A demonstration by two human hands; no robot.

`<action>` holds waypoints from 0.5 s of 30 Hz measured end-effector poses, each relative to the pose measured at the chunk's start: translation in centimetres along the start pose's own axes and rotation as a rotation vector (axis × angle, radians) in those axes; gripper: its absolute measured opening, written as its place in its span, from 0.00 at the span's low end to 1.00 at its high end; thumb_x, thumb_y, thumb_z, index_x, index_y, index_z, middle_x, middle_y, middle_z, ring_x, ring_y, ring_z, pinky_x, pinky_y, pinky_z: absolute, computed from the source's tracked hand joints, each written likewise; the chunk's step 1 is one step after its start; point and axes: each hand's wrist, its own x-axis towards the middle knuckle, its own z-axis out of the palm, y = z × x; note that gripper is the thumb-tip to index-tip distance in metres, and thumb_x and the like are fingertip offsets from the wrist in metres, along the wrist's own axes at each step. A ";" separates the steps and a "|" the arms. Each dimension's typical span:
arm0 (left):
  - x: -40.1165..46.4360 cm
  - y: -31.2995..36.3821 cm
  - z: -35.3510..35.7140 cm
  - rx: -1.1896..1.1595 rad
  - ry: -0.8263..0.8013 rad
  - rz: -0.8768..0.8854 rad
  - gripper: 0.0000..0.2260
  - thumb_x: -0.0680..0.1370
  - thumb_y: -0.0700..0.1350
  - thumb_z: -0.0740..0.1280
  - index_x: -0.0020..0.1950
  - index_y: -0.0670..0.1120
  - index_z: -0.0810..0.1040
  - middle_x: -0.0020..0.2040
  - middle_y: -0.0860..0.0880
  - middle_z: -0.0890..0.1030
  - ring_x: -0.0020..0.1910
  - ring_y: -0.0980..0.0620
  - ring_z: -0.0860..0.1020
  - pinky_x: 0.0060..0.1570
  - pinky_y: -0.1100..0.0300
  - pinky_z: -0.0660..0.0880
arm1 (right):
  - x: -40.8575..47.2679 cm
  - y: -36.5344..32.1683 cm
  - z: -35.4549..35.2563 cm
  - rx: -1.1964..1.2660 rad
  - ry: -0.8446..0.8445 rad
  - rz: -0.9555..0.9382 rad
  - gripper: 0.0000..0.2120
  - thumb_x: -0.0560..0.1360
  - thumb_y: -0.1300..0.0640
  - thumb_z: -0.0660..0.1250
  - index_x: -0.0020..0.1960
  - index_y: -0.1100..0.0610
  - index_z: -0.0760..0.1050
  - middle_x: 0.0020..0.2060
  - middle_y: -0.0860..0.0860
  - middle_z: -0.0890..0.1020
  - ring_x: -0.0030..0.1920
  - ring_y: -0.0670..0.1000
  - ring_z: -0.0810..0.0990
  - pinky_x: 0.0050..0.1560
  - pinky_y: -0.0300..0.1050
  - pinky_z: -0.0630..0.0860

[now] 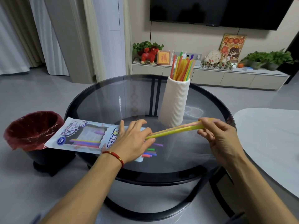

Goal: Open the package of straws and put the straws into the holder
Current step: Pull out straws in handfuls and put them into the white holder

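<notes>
At the far left a dark waste bin [34,135] lined with a red bag stands on the grey floor, just beside the rim of the round glass table [100,101]. The package of straws [84,136] lies flat on the table's left portion, its left end overhanging the rim toward the bin; through its window several straws remain inside, and a few coloured ends [151,152] protrude from its open right end. The left hand [134,141] rests palm-down on that open end, fingers spread, pinning the package and gripping nothing that can be made out. A small bundle of straws [174,129], mostly yellow with orange and pink, runs from the package mouth up and to the right. The right hand [216,133] is pinched closed on the bundle's far end. Judgement: the step in hand is withdrawal of a further batch from the opened package. The white ribbed holder [175,102] stands upright behind the bundle and already carries many straws, so the task appears well advanced but unfinished. The next move calls for drawing the bundle clear, turning it upright and lowering it into the holder's mouth without tipping the holder. The table surface is otherwise bare. At the right a pale second tabletop [271,143] intrudes. Beyond stand curtains, a low cabinet [210,76] with ornaments and plants, and a wall television [218,10].
</notes>
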 end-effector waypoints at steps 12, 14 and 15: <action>0.1 1.7 1.2 -0.013 -0.016 0.117 0.10 0.84 0.53 0.54 0.60 0.52 0.70 0.69 0.53 0.65 0.71 0.51 0.62 0.73 0.30 0.48 | -1.9 4.9 7.9 -0.248 -0.068 0.013 0.13 0.83 0.56 0.69 0.48 0.68 0.82 0.31 0.58 0.81 0.30 0.54 0.79 0.31 0.44 0.79; -0.1 1.5 1.3 -0.027 -0.040 0.072 0.14 0.82 0.55 0.58 0.66 0.53 0.67 0.71 0.52 0.63 0.73 0.49 0.61 0.74 0.32 0.50 | -1.6 4.3 8.3 -0.299 -0.002 -0.014 0.14 0.83 0.62 0.67 0.43 0.69 0.82 0.30 0.60 0.83 0.30 0.56 0.81 0.30 0.45 0.81; -0.2 1.4 1.4 -0.037 -0.064 0.038 0.19 0.81 0.55 0.60 0.71 0.54 0.62 0.73 0.51 0.61 0.74 0.47 0.60 0.74 0.33 0.49 | -1.3 3.5 8.2 -0.347 0.017 -0.044 0.14 0.83 0.63 0.67 0.42 0.68 0.83 0.29 0.60 0.84 0.29 0.57 0.82 0.29 0.47 0.81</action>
